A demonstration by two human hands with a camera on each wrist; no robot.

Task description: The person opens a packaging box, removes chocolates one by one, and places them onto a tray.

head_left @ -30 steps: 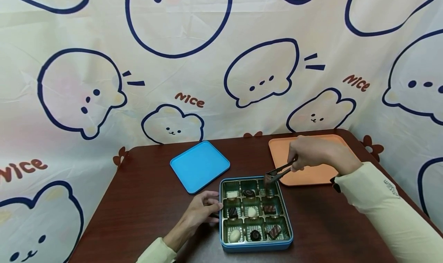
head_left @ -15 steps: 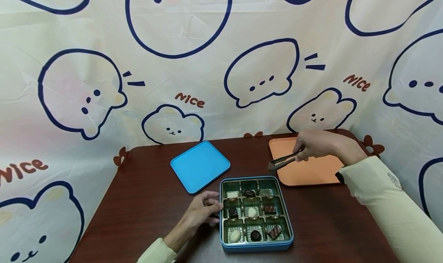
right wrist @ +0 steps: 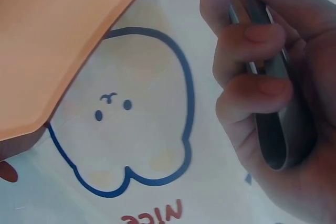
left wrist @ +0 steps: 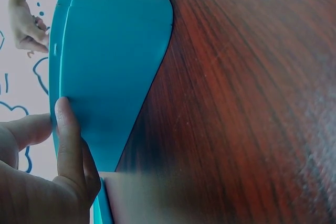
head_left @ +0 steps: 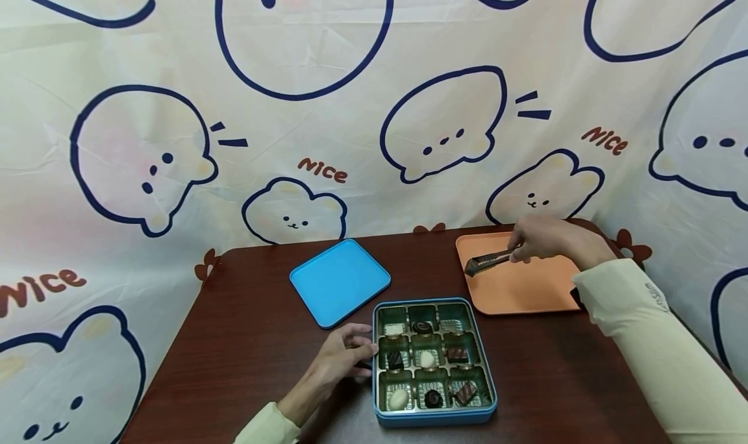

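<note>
A blue tin [head_left: 435, 419] stands open on the table, with a gold divided insert holding white and dark chocolates. Its far right compartment [head_left: 454, 317] shows no chocolate. My left hand [head_left: 341, 352] rests against the tin's left side; in the left wrist view, thumb and straight fingers touch the blue wall [left wrist: 110, 61]. Over the orange tray [head_left: 526, 295], my right hand [head_left: 543, 239] grips metal tongs [head_left: 491, 260], fingers curled round them in the right wrist view. A dark brown lump [head_left: 470, 269] shows at the tongs' tips, too small to make out clearly.
A blue tray [head_left: 339, 280] lies at the back of the dark wooden table [head_left: 257, 340], left of the orange one. Behind the table hangs a pale cloth [head_left: 362, 132] printed with cartoon bears, which also runs along both sides.
My right hand has lifted the tongs from the tin's far right compartment and carried them back and right over the orange tray. My left hand has stayed at the tin.
</note>
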